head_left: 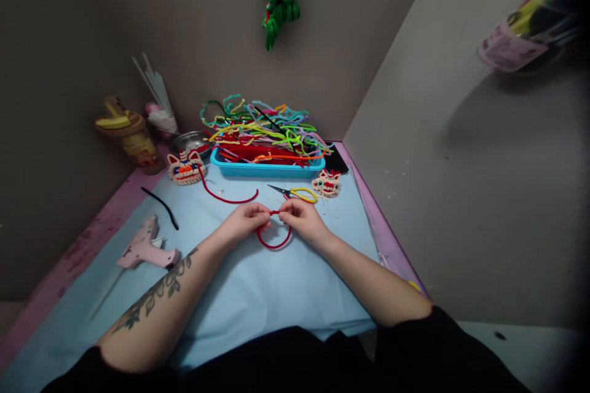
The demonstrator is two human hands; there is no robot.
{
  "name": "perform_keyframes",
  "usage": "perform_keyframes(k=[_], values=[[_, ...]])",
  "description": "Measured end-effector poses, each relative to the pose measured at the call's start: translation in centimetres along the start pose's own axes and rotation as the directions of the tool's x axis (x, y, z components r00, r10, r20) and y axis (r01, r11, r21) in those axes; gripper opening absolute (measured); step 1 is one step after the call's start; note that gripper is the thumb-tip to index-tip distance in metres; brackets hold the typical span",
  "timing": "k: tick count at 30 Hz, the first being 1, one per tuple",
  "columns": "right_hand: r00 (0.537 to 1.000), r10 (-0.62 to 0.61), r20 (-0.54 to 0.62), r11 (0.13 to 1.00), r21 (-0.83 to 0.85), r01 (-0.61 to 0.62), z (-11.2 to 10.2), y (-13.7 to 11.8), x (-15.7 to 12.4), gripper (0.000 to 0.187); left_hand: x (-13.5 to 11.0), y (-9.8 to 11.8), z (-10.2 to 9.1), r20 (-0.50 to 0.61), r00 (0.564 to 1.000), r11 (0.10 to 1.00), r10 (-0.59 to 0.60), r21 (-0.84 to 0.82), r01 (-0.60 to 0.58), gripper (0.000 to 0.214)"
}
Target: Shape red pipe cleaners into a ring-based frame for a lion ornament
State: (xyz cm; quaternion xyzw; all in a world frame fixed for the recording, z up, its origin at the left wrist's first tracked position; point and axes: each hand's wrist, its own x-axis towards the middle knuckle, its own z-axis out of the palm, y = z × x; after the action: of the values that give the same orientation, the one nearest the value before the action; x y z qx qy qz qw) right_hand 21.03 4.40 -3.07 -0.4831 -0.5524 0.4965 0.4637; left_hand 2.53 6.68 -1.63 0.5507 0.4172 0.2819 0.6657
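Between my two hands a red pipe cleaner is bent into a loop that hangs down over the blue cloth. My left hand pinches one side of it near the top. On the other side my right hand pinches it too, with a short twisted-looking bit showing between the fingertips. Just beyond my right hand lie small scissors with yellow handles. A second red pipe cleaner curves across the cloth beyond my left hand, its far end by a cream animal-face piece.
A blue tray heaped with colourful pipe cleaners stands at the back. Left are a pink glue gun, a black pipe cleaner, a metal bowl and a cup. Another face piece and a dark phone-like slab sit right.
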Motion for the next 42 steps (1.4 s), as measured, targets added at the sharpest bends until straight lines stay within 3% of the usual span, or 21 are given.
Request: perform_keyframes(k=[6, 14, 23, 30, 36, 42], values=[[0.995, -0.058, 0.082, 0.995, -0.081, 0.064, -0.2, 0.7, 0.1, 0.01, 0.1, 0.2, 0.1, -0.04, 0.999, 0.997, -0.008, 0.073, 0.011, 0.028], [0.991, -0.06, 0.121, 0.992, -0.102, 0.072, -0.1, 1.1, 0.2, 0.01, 0.3, -0.3, -0.1, -0.008, 1.0, 0.993, -0.014, 0.116, 0.015, 0.026], [0.994, -0.049, 0.103, 0.987, -0.144, 0.063, -0.2, 0.6, 0.0, 0.006, 0.1, -0.1, -0.3, 0.035, 0.993, 0.992, -0.11, -0.058, 0.112, 0.035], [0.997, -0.05, 0.063, 0.988, -0.144, 0.059, 0.0, 0.8, 0.0, 0.005, 0.4, -0.9, -0.3, 0.033, 0.999, 0.999, -0.029, 0.047, 0.027, 0.03], [0.99, -0.142, 0.014, 0.959, -0.244, 0.141, 0.1, 0.9, -0.2, 0.01, 0.5, -1.0, 0.1, 0.008, 0.999, 0.995, 0.032, 0.09, -0.032, 0.023], [0.935, -0.344, 0.082, 0.825, -0.449, 0.343, 0.2, 0.5, -0.7, 0.014, 0.3, -0.8, 0.0, -0.027, 0.996, 0.982, 0.082, 0.173, -0.076, 0.02]])
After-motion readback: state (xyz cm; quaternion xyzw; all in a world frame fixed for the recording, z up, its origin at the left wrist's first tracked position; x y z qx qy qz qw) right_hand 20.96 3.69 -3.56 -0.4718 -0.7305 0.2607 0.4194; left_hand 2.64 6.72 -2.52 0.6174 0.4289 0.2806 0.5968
